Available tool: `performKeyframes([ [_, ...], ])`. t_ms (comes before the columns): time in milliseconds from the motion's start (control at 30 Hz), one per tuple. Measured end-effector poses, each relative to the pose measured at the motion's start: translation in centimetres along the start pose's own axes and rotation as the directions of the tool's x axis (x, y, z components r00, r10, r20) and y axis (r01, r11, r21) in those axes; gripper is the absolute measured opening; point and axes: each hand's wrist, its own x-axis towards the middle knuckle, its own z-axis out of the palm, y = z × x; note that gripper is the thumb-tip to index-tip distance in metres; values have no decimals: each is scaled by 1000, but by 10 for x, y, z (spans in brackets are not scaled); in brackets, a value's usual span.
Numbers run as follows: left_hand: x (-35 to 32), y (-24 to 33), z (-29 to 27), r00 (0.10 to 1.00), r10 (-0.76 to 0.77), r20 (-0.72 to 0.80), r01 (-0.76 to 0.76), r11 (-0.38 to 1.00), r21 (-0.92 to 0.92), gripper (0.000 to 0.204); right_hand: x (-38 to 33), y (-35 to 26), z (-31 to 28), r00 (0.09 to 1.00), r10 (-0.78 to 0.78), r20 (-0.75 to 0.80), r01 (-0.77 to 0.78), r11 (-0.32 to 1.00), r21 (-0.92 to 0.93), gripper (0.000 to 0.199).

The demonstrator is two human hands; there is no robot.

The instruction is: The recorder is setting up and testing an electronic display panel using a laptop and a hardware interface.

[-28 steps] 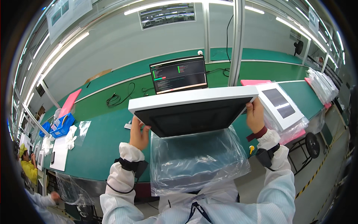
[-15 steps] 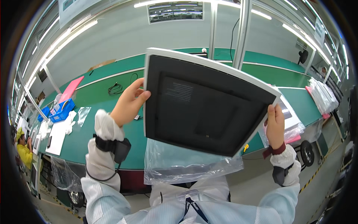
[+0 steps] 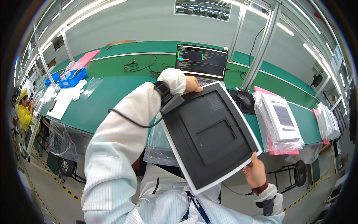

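I hold a flat white-edged panel (image 3: 210, 134) with a dark grey back up in front of me, tilted, its back toward the camera. My left hand (image 3: 192, 84) grips its far top edge, with a black wrist strap and cable on that arm. My right hand (image 3: 254, 172) holds its near lower right corner. A clear plastic bag (image 3: 158, 147) hangs below the panel against the front edge of the green bench (image 3: 112, 95).
A laptop (image 3: 201, 60) with a lit screen stands behind the panel. At right lie bagged white panels (image 3: 280, 121) on pink foam and a stack of bags (image 3: 328, 121). A blue bin (image 3: 72, 79), papers and a person in yellow (image 3: 24, 112) are at left.
The panel has swung from flat and level to upright and tilted, its dark back turned toward me. My left arm has risen across the view; my right hand has dropped to the lower corner.
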Motion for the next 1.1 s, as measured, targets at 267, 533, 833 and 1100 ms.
performKeyframes([
  [267, 19, 41, 24, 997, -20, -72, 52, 874, 482, 69, -49, 65, 18, 975, 213, 66, -223, 919, 326, 31],
  [533, 101, 9, 80, 986, 70, 153, -88, 989, 115, 53, -48, 96, 26, 953, 268, 139, -302, 852, 429, 29],
  [833, 115, -36, 95, 994, -61, 89, 48, 989, 143, 74, -24, 102, 21, 934, 322, 156, -358, 840, 408, 23],
  [1100, 93, -5, 88, 996, 61, 61, -67, 991, 112, 72, -18, 93, 25, 923, 357, 146, -384, 820, 424, 22],
])
